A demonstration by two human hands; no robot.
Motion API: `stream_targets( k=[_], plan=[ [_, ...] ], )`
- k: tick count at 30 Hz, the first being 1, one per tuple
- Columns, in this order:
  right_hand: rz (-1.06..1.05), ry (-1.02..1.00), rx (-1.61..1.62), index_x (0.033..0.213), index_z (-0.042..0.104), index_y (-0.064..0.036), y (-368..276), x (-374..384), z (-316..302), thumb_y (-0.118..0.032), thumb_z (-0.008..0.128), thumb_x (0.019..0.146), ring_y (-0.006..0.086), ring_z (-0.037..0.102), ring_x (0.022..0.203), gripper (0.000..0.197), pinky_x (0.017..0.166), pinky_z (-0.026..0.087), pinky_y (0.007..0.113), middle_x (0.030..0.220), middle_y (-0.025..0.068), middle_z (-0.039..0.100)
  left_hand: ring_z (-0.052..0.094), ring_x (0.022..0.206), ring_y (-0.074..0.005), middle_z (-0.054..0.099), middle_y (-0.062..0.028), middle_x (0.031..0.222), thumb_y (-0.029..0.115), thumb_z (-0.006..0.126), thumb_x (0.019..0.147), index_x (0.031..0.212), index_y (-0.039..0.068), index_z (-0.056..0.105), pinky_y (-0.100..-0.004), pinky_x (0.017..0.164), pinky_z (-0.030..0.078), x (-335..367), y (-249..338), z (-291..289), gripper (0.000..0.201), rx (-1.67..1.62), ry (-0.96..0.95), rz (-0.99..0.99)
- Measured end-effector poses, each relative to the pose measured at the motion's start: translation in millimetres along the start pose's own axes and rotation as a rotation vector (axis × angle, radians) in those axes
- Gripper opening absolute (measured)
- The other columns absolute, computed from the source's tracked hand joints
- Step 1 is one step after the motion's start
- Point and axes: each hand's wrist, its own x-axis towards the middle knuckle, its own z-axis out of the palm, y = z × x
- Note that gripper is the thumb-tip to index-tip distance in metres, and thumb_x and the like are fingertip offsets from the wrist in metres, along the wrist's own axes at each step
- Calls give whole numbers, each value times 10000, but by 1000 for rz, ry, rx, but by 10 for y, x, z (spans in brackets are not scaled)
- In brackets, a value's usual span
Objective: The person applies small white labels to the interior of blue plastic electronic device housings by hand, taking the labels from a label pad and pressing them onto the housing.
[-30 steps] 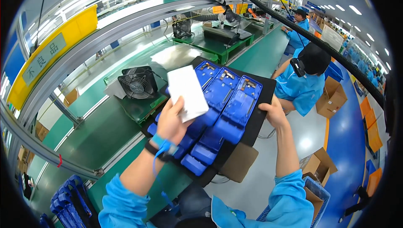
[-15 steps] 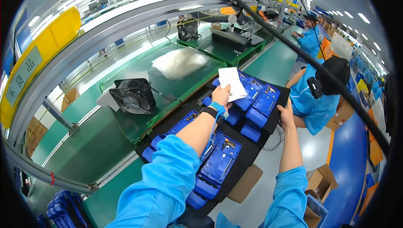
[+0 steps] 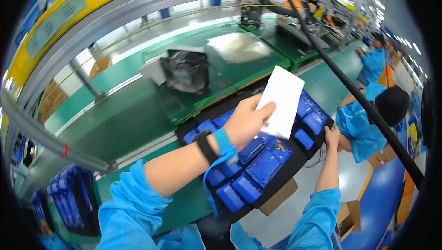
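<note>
my left hand [image 3: 248, 119] holds the white card [image 3: 286, 98] by its near left side, thumb flat on the upper face; the other fingers are hidden beneath, so i cannot tell how they spread. the card is above the black tray [image 3: 294, 161], over the blue cases [image 3: 272, 158], with a gap i cannot judge from this angle. its long axis runs away from me, the far end leaning a little right. the cases below lie more aslant, from near left to far right, so card and cases are not in line.

my right hand [image 3: 332, 136] is at the tray's right end, well apart from the card and to its right; the left is the nearer one, already on it. the right thumb and fingers are blurred at the rim, and i cannot tell whether they are closed on it.

the tray lies slantwise, its left part over the green desk [image 3: 184, 199] and its near right edge out past it, above a brown flap [image 3: 281, 195]. a co-worker [image 3: 372, 123] in blue sits just beyond my right hand.
</note>
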Motion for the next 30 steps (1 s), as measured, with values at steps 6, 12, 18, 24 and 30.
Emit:
stream_targets(
  k=[6,12,18,24,30],
  plan=[
    [-396,341,-276,1288,549,92,-987,-876,285,-270,702,913,317,622,1090,543,939,487,381,1213,249,635,610,989,-90,676,-33,1088,224,507,1060,1245,-18,601,-275,889,487,-1950,142,-697,319,-62,315,126],
    [-555,-324,493,1097,604,51,-2504,-3309,-30,-23,621,937,174,657,896,177,808,528,269,1040,143,677,610,1022,-103,670,-50,1137,213,499,1064,1268,-32,586,-280,901,490,-3694,-497,-1265,331,-13,796,271],
    [-8,-1589,648,1058,648,63,-3695,-5511,1275,-71,650,916,244,694,933,196,797,550,338,1015,189,718,631,1016,-124,676,-68,1146,186,506,1055,1298,-29,575,-289,891,498,-4990,-1099,-1279,331,-175,1431,507],
    [509,-1990,582,1214,554,92,-4149,-7029,2756,-236,710,933,242,630,1075,459,960,493,372,1161,194,643,632,1012,-131,686,-72,1127,180,529,1042,1244,-20,614,-291,888,491,-5879,-1299,-1268,297,-129,1774,653],
    [440,-1791,515,1095,585,109,-4589,-8046,3177,-301,835,813,252,637,1000,557,880,514,367,1091,213,652,625,1123,-197,650,-100,1240,161,522,1039,1314,-33,553,-336,989,470,-6551,-1387,-1414,338,-92,1852,718]
  ],
)
